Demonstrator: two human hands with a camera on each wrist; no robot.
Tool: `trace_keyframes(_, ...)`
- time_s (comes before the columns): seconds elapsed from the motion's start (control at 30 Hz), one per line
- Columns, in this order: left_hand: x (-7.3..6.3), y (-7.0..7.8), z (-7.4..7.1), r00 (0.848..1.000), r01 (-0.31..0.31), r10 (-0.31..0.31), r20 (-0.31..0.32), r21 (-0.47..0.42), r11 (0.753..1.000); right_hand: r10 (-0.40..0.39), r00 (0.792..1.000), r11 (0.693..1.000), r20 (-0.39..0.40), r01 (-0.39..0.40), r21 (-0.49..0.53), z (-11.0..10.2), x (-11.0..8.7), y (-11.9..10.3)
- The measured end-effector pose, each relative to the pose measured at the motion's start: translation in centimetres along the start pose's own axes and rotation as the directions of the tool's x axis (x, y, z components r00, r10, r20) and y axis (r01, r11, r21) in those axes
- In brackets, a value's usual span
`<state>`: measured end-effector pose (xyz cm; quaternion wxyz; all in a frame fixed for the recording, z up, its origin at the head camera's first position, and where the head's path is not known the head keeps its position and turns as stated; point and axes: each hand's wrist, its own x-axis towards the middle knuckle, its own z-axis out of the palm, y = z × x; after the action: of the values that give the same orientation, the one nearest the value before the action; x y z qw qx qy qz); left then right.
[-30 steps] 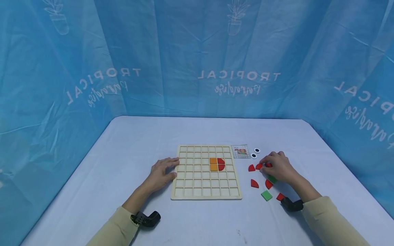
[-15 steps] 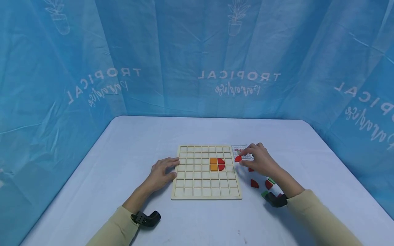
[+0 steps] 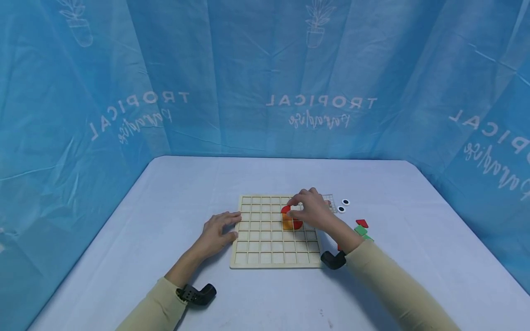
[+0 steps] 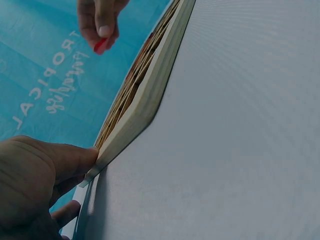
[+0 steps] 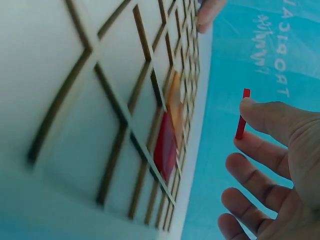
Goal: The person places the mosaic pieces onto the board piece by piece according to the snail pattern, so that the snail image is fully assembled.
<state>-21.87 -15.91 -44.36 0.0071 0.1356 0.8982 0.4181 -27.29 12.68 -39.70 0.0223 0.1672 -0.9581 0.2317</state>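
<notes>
A wooden grid board lies on the white table. My left hand rests against its left edge, with thumb and fingertips touching the rim. Between thumb and index finger, my right hand pinches a thin red quarter-circle tile. In the head view this tile shows just behind the orange square tiles in the grid. The right wrist view has it apart from the board, the other fingers spread loosely. Beside the orange squares lie red tiles, partly hidden by the right hand.
Right of the board are green square tiles and a red tile, others hidden under the right forearm. Two white discs with black centres lie near a gridded picture card. A blue curtain hangs behind the table.
My right hand has picked up a red quarter-circle tile from the loose pieces and carried it left, past the card, over the board. The left hand has stayed at the board's edge.
</notes>
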Motion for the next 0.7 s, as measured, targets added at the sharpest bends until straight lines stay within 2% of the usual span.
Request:
trace_keyframes(0.23,0.1,0.0,0.1,1.0,0.005,-0.005,0.005,-0.002,1.0,0.002,0.999,1.0,0.036,-0.001,-0.007,1.6,1.2,-0.9)
trace_keyframes(0.7,0.2,-0.2,0.3,1.0,-0.008,0.008,-0.012,0.022,1.0,-0.076,0.994,0.994,0.078,0.081,-0.066,2.9,2.0,-0.2)
